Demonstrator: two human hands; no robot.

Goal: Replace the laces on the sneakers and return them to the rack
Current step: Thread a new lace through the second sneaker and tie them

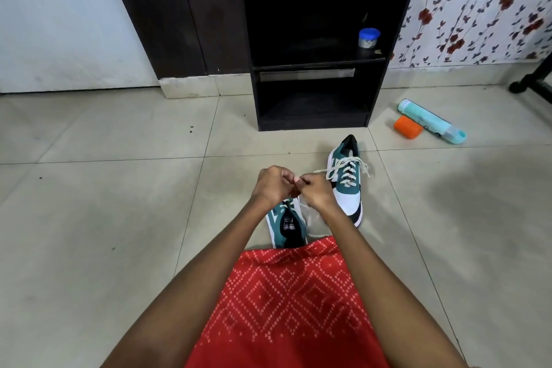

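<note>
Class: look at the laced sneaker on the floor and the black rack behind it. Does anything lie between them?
Nothing visible does. The floor tiles between the laced sneaker and the rack are bare; the orange object and teal bottle lie off to the right.

Laced green-white sneaker [346, 182] on floor; its mate [288, 224] nearer; rack [316, 75] behind.

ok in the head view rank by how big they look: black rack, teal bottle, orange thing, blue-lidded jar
1. black rack
2. teal bottle
3-4. orange thing and blue-lidded jar look alike; the jar sits farther back, so I won't rank them.
</note>
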